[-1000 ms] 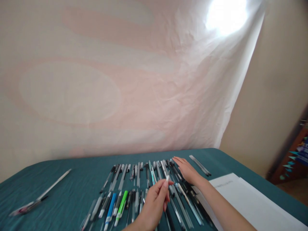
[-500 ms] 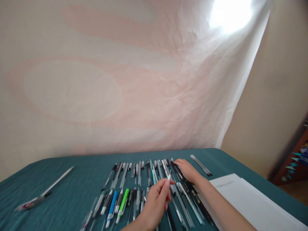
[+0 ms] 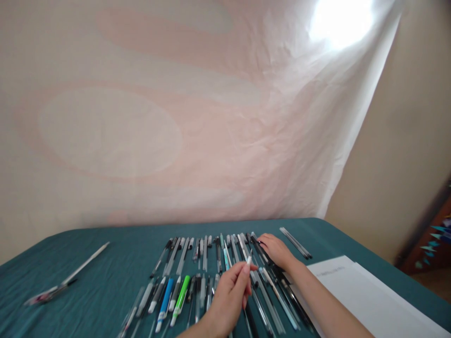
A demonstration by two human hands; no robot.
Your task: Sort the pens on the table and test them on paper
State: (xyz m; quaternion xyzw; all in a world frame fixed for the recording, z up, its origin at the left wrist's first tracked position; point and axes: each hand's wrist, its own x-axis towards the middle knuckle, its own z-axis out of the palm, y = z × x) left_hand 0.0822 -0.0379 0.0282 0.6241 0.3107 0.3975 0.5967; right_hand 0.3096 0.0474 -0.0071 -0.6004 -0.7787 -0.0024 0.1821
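My left hand (image 3: 230, 293) is closed in a pinch around a slim white pen (image 3: 249, 258), whose narrow tip points up and away from me. It hovers over the near row of pens. Farther back and to the right, my right hand (image 3: 276, 249) curls its fingers down at a black pen (image 3: 260, 242) at the end of the far row; its fingertips are partly hidden. Beneath and around both hands lie two rows of pens, mostly clear, grey and black. A green pen (image 3: 181, 299) and a blue pen (image 3: 164, 303) stand out left of my left hand.
White paper sheets (image 3: 359, 300) lie to the right, partly under my right forearm. A few thin clear sticks (image 3: 296, 243) rest beyond my right hand. On the left lies a long pale stick (image 3: 86, 263) with a dark, pinkish end. The green tablecloth (image 3: 116, 277) meets a hanging sheet (image 3: 211, 141).
Both hands hold nearly the same places, my right fingers shifting slightly at the black pen. The whole view has moved a little.
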